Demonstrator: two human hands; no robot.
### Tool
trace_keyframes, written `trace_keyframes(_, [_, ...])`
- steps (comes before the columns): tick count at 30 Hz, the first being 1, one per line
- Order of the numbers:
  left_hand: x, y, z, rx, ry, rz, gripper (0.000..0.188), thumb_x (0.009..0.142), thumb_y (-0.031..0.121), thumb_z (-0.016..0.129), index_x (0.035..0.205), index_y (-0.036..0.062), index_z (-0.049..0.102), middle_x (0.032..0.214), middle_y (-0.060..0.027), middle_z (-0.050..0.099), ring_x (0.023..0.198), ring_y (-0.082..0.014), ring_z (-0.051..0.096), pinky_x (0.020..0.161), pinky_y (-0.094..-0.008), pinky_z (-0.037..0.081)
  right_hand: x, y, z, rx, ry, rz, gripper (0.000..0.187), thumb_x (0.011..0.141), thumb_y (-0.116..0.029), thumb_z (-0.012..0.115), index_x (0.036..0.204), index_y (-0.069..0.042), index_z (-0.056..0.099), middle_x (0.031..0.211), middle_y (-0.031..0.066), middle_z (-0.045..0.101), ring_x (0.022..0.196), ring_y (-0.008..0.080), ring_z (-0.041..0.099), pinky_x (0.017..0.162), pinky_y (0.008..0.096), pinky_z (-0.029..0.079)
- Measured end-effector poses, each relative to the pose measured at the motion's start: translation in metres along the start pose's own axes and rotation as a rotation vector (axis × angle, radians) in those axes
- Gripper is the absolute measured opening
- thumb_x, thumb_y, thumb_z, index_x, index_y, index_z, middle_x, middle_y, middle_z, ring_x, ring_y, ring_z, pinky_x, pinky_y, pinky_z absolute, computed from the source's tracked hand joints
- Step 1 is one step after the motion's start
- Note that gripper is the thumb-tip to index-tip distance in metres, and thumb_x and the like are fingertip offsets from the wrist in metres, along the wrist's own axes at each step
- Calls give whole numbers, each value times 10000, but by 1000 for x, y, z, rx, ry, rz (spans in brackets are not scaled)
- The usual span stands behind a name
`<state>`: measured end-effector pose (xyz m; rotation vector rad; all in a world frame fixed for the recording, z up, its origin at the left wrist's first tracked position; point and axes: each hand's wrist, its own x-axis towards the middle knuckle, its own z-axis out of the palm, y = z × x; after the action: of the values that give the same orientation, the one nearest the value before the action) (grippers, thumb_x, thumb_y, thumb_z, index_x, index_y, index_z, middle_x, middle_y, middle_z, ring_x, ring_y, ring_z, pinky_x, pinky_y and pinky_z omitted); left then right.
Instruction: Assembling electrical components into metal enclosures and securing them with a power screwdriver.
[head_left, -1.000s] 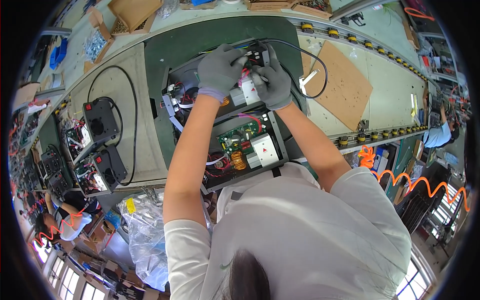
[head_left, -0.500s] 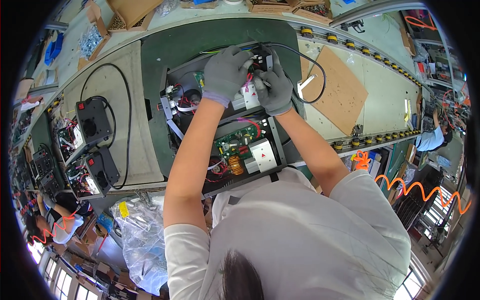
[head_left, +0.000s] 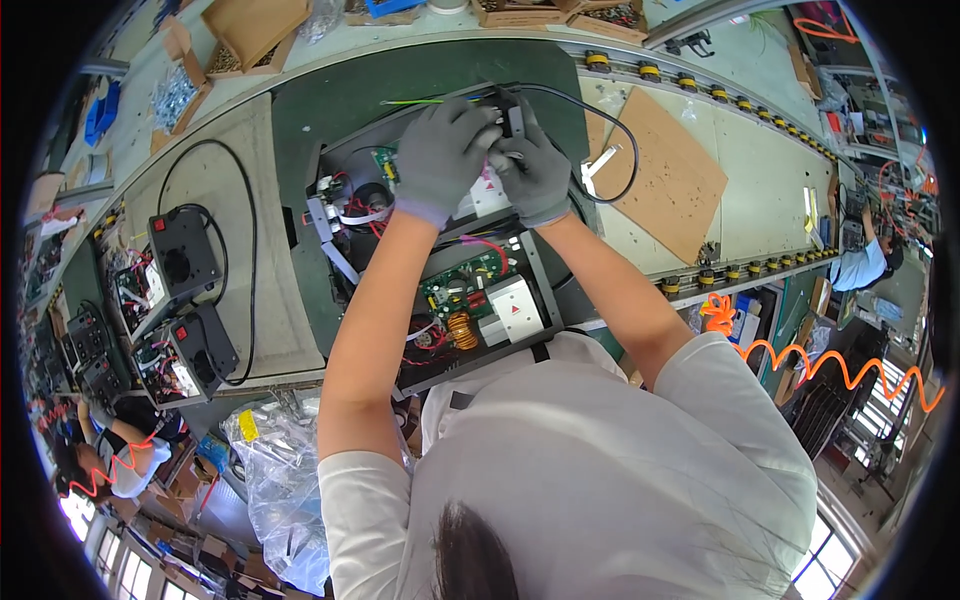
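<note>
Both hands wear grey gloves and meet over the far one of two open black device housings on the green mat. My left hand (head_left: 440, 160) curls its fingers near the black end panel (head_left: 514, 118) of that housing. Close beside it, my right hand (head_left: 536, 172) is closed, fingertips bent toward the left hand's. What they grip is hidden by the fingers. A green-yellow wire (head_left: 410, 101) sticks out past my left hand, and a black power cable (head_left: 625, 130) loops off to the right. The nearer housing holds a green circuit board (head_left: 462, 285), a copper coil (head_left: 461, 330) and a white-silver block (head_left: 516, 308).
Two more black units (head_left: 185, 250) with cables stand on the left. A brown board (head_left: 670, 180) lies on the right, beside a roller track (head_left: 688, 82). Boxes of small parts (head_left: 255, 45) line the far side. An orange coiled hose (head_left: 850, 370) hangs at right.
The whole view has shifted slightly, with the bench appearing further left. Both hands stay at the far housing's end panel, and my right fingers have turned a little closer to the left hand.
</note>
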<state>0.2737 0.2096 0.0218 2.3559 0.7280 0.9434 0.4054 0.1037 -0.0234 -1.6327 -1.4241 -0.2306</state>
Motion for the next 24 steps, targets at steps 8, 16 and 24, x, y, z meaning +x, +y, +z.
trace_keyframes(8, [-3, 1, -18, -88, -229, 100, 204, 768, 262, 763, 965, 207, 762, 934, -19, 672, 919, -270, 617, 798, -413, 501, -1, -1, 6, 27, -48, 178, 256, 686, -140, 731, 941, -131, 743, 1343, 206, 602, 877, 328, 719, 668, 347, 580])
trace_keyframes(16, [-6, -4, -9, -242, -147, -211, 201, 826, 233, 713, 1016, 169, 719, 971, -54, 692, 962, -290, 627, 831, -441, 467, 4, -9, 4, 125, 34, 106, 450, 833, -254, 772, 1244, -98, 673, 1279, 213, 641, 1055, 364, 685, 789, 371, 583])
trace_keyframes(24, [10, 8, -16, 575, -345, -20, 154, 870, 333, 672, 966, 252, 762, 923, 21, 710, 922, -216, 665, 779, -392, 478, -9, -2, 8, 269, 40, 323, 665, 873, -290, 730, 1427, -31, 468, 1256, 197, 651, 1078, 329, 690, 892, 365, 558])
